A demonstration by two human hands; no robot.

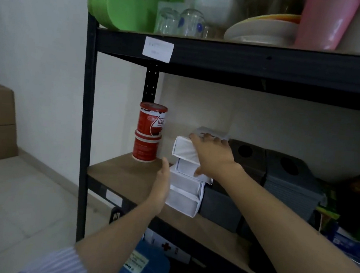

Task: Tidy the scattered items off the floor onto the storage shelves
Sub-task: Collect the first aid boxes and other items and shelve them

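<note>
Setting the top white box (185,150) onto the white box stack (185,190) on the middle shelf (125,175).

Landmark is the red tins (149,133), stacked two high at the shelf's left end. The stack sits just right of the tins; the top box is tilted, not yet flat. Right hand (214,156) lies over the top box, fingers curled across its upper edge, thumb underneath on the right, so it grips it. Left hand (163,186) is flat, fingers straight and together, pressed against the stack's left face on the tins' side. To do it well: keep the left palm bracing, lower the box level, square its edges, then let go. Dark bins (261,165) sit right of the stack, far side from the tins.
</note>
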